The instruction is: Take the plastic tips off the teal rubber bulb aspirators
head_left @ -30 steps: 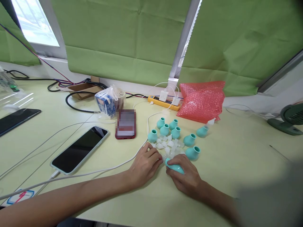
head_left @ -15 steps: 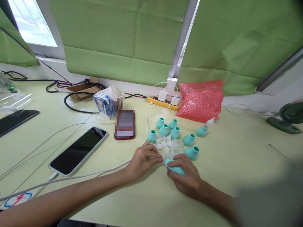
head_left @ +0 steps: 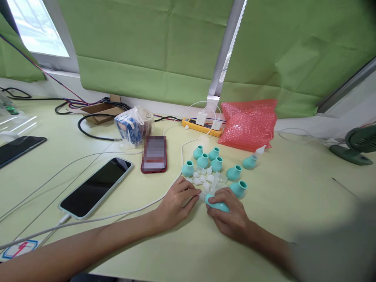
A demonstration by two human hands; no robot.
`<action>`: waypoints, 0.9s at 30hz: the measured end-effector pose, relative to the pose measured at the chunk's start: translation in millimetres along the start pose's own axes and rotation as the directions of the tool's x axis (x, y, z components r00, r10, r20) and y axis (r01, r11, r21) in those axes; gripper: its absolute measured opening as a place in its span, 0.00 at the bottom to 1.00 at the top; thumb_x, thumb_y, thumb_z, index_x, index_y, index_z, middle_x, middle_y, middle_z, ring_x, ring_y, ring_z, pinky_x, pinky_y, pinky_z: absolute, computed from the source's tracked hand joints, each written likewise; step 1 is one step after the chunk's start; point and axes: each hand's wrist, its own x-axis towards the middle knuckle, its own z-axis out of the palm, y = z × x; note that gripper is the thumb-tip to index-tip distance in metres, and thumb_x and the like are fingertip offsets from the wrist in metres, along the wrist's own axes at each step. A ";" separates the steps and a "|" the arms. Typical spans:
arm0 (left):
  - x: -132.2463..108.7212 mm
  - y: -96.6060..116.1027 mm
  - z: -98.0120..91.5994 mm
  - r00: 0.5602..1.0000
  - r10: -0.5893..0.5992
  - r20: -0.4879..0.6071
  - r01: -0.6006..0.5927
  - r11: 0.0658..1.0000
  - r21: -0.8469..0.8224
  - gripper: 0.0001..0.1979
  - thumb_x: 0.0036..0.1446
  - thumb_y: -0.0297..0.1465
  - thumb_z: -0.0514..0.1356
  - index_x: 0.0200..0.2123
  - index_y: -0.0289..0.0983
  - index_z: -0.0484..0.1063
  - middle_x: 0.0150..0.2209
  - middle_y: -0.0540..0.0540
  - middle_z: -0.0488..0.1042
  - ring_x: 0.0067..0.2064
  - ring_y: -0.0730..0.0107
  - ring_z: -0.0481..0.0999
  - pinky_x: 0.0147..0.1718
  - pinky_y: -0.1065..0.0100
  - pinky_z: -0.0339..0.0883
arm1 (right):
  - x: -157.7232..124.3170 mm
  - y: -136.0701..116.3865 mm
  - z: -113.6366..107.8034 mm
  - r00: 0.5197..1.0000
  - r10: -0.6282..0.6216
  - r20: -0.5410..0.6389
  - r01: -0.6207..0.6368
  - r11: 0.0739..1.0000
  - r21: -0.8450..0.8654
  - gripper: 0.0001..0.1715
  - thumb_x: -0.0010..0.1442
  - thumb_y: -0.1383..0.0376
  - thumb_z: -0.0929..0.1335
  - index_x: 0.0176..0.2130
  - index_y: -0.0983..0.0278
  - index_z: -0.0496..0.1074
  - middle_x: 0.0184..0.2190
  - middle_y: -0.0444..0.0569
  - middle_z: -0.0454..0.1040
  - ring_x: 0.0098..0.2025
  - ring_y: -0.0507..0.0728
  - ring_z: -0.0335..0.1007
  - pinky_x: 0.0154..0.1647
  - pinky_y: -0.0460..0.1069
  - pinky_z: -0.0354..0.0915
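Note:
My right hand (head_left: 230,215) is wrapped round a teal rubber bulb (head_left: 221,206), which lies on its side with its mouth towards the left. A short translucent plastic piece (head_left: 202,196) shows at that mouth. My left hand (head_left: 180,199) pinches the piece's outer end with its fingertips. Just beyond my hands is a loose pile of white nozzle tips (head_left: 202,178) and clear plastic tubes (head_left: 216,180). Several more teal bulbs (head_left: 217,164) stand or lean around the pile with open mouths. One bulb (head_left: 249,162) at the right lies tilted, with a clear tube and white tip attached.
Left of my hands lie a phone with a pale case (head_left: 96,188) and a red-cased phone (head_left: 154,154). A white cable (head_left: 141,207) runs beneath my left forearm. Behind are a yellow power strip (head_left: 190,124), a red bubble-wrap bag (head_left: 249,125) and a bagged blue box (head_left: 129,129).
The fingers of my left hand have shifted slightly, its thumb drawn back a little, so more of the translucent piece shows. My right hand keeps its hold on the bulb.

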 end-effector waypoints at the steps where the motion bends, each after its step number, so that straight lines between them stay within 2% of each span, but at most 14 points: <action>1: 0.1 -0.9 0.3 1.000 -0.001 -0.001 0.002 1.000 0.014 0.08 0.55 0.23 0.52 0.35 0.31 0.71 0.29 0.43 0.69 0.34 0.68 0.62 0.32 0.68 0.62 | 0.2 -0.1 -0.3 1.000 -0.005 0.004 0.005 1.000 0.001 0.11 0.47 0.80 0.64 0.25 0.64 0.66 0.30 0.48 0.65 0.32 0.54 0.60 0.31 0.51 0.59; 4: 1.6 -5.6 -0.2 0.999 0.044 0.006 -0.044 0.996 0.082 0.07 0.55 0.24 0.53 0.31 0.32 0.71 0.28 0.44 0.68 0.33 0.69 0.62 0.31 0.68 0.62 | -0.2 -0.1 -1.2 0.998 -0.037 0.047 0.038 0.999 -0.016 0.11 0.46 0.80 0.64 0.25 0.65 0.65 0.30 0.48 0.66 0.33 0.54 0.59 0.31 0.52 0.59; 6: 4.6 -8.2 -3.8 0.984 0.159 0.074 -0.170 0.969 0.181 0.07 0.55 0.23 0.53 0.29 0.31 0.71 0.27 0.44 0.68 0.32 0.68 0.61 0.30 0.68 0.61 | -1.6 0.4 -1.3 0.994 -0.060 0.094 0.063 0.998 -0.028 0.11 0.46 0.80 0.63 0.24 0.65 0.65 0.30 0.48 0.66 0.32 0.54 0.57 0.31 0.52 0.58; 8: 9.2 -7.9 -9.9 0.933 0.286 0.219 -0.344 0.888 0.306 0.08 0.55 0.22 0.52 0.28 0.30 0.70 0.26 0.44 0.68 0.32 0.67 0.61 0.28 0.67 0.60 | -3.2 1.2 -1.0 0.988 -0.081 0.131 0.087 0.996 -0.036 0.11 0.46 0.80 0.63 0.24 0.65 0.64 0.30 0.47 0.67 0.32 0.53 0.56 0.31 0.51 0.57; 11: 17.5 -1.6 -19.0 0.859 0.323 0.397 -0.482 0.772 0.414 0.09 0.53 0.19 0.51 0.26 0.29 0.70 0.25 0.43 0.66 0.33 0.64 0.61 0.26 0.66 0.59 | -4.4 1.9 0.0 0.981 -0.104 0.161 0.111 0.993 -0.037 0.11 0.46 0.80 0.63 0.24 0.65 0.64 0.29 0.47 0.67 0.31 0.53 0.55 0.30 0.50 0.56; 15: 26.7 7.8 -22.1 0.747 0.460 0.481 -0.659 0.609 0.442 0.12 0.50 0.17 0.52 0.18 0.29 0.67 0.20 0.45 0.62 0.31 0.64 0.62 0.23 0.66 0.57 | -3.3 1.1 0.3 0.986 -0.093 0.139 0.096 0.995 -0.012 0.11 0.46 0.80 0.63 0.24 0.65 0.64 0.29 0.47 0.66 0.31 0.53 0.55 0.29 0.49 0.55; 18: 31.7 9.4 -21.0 0.674 0.535 0.509 -0.735 0.553 0.392 0.13 0.49 0.16 0.52 0.16 0.30 0.66 0.18 0.46 0.60 0.29 0.65 0.62 0.22 0.67 0.56 | -2.6 0.3 -0.4 0.990 -0.084 0.112 0.084 0.996 0.007 0.11 0.46 0.80 0.63 0.23 0.65 0.64 0.29 0.47 0.66 0.31 0.53 0.55 0.29 0.49 0.55; 23: 36.9 4.4 -22.1 0.642 0.536 0.549 -0.756 0.561 0.337 0.12 0.51 0.17 0.52 0.18 0.30 0.66 0.20 0.45 0.61 0.29 0.66 0.62 0.22 0.68 0.57 | -0.6 0.1 -0.4 0.993 -0.081 0.086 0.079 0.996 0.027 0.11 0.46 0.80 0.64 0.23 0.65 0.65 0.28 0.48 0.66 0.31 0.53 0.56 0.28 0.49 0.56; 27: 33.7 -1.6 -21.9 0.670 0.557 0.492 -0.732 0.604 0.313 0.13 0.52 0.18 0.50 0.17 0.30 0.66 0.20 0.45 0.61 0.28 0.66 0.61 0.22 0.68 0.58 | 1.5 0.1 0.3 0.998 -0.019 0.060 0.013 0.995 0.095 0.10 0.47 0.79 0.64 0.23 0.65 0.65 0.29 0.49 0.64 0.30 0.53 0.59 0.27 0.48 0.57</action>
